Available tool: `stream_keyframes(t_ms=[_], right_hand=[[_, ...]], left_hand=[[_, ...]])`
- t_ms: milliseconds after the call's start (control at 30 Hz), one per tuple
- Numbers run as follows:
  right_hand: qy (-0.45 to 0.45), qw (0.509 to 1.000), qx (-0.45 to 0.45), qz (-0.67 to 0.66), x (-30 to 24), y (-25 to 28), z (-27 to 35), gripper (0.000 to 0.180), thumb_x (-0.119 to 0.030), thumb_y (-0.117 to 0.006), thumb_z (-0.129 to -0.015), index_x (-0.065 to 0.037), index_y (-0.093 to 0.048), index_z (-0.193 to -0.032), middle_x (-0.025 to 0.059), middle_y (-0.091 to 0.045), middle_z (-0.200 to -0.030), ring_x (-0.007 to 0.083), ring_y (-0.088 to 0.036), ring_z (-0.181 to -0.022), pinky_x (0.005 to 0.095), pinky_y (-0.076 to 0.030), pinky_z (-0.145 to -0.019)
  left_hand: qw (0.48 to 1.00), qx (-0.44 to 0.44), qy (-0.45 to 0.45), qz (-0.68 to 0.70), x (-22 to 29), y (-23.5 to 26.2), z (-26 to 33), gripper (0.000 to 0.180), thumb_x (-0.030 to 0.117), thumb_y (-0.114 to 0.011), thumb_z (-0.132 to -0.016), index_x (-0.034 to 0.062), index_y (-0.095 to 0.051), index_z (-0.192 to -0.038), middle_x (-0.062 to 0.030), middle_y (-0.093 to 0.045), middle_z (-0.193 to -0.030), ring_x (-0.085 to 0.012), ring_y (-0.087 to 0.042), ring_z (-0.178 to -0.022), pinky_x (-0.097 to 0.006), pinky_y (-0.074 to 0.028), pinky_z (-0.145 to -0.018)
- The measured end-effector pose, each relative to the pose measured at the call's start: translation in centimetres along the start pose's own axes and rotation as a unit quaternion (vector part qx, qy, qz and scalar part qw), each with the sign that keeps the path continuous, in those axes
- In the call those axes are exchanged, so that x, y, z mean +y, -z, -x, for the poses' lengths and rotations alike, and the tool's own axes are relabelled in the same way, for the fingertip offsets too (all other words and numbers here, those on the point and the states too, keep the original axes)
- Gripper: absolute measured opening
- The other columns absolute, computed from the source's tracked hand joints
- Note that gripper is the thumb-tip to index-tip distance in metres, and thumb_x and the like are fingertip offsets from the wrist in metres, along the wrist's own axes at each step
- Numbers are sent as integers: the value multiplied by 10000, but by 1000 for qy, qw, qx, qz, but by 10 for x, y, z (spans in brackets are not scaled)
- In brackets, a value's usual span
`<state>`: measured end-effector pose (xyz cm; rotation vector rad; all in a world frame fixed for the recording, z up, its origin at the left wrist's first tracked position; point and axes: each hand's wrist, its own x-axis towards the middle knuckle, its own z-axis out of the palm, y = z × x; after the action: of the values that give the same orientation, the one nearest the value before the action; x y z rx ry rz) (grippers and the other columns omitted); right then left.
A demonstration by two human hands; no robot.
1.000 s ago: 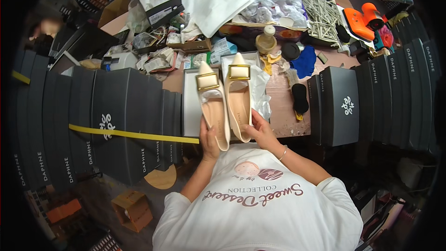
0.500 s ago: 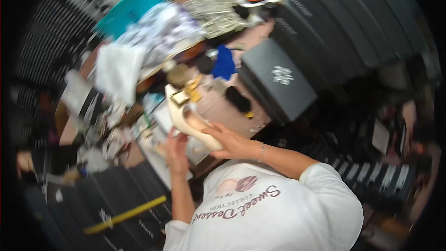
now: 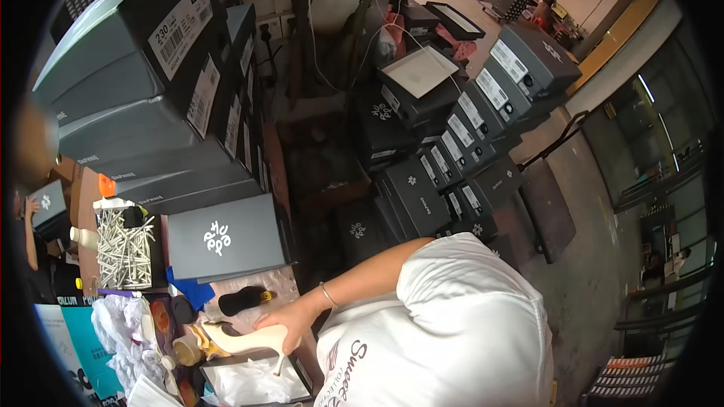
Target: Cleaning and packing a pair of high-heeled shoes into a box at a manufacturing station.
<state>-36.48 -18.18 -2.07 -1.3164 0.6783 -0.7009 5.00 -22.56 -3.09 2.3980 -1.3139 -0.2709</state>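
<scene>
My right hand (image 3: 290, 320) grips a cream high-heeled shoe (image 3: 245, 341) by its heel end. The slim heel points down, and the toe lies toward the left. Just below the shoe is an open dark shoe box (image 3: 308, 383) with white tissue paper (image 3: 249, 383) inside. A black brush-like object (image 3: 240, 301) with a yellow end lies beyond my right hand, near a blue cloth (image 3: 192, 292). My left hand is out of view.
Stacked grey shoe boxes (image 3: 121, 136) rise at the far left; a closed box (image 3: 226, 237) lies before them. A tray of pale sticks (image 3: 124, 252) and crumpled white paper (image 3: 124, 335) sit left. More stacked boxes (image 3: 483, 120) stand right. Another person (image 3: 34, 234) is at the left edge.
The view has swung to the right, bringing in the stacked boxes and floor. My right hand still holds the shoe, now over the tissue-filled box. My left hand has left the view.
</scene>
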Motion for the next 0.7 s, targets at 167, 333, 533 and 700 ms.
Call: stream_keyframes(t_ms=[167, 333, 533, 700], right_hand=[[-23, 979, -32, -200, -17, -40, -2, 817, -226, -777, -708, 0, -366, -1377, 80, -517, -1245, 169, -473, -1155, 308, -399, -985], [-11, 957, 37, -286, -43, -54, 39, 867, -333, -788, -696, 5, -370, -1376, 88, -553, -1225, 168, -550, -1075, 325, -476, -908], [-59, 971, 3, -233, -74, -59, 87, 872, -433, -771, -618, 41, -460, -1281, 90, -595, -1083, 142, -595, -961, 242, -476, -834], [-88, 981, -38, -166, -60, -72, 56, 676, -317, -722, -736, 15, -474, -1269, 57, -583, -1045, 110, -562, -913, 248, -473, -781]], left_hand=[[901, 270, -303, 153, -72, 37, -25, 372, 215, -576, -918, -5, -556, -1216, -213, -641, -1000, -280, -622, -882, -372, -517, -788], [889, -28, -263, 375, 28, 12, 77, 502, 19, -542, -831, -4, -469, -1326, -182, -477, -1354, -304, -428, -1270, -396, -311, -1071], [922, -20, -251, 295, 50, 20, 119, 544, 34, -549, -819, -43, -412, -1340, -241, -422, -1385, -363, -434, -1270, -373, -370, -1017], [885, -27, -378, 269, 70, 49, 180, 502, -13, -503, -816, -40, -431, -1312, -242, -414, -1393, -400, -468, -1231, -392, -424, -958]])
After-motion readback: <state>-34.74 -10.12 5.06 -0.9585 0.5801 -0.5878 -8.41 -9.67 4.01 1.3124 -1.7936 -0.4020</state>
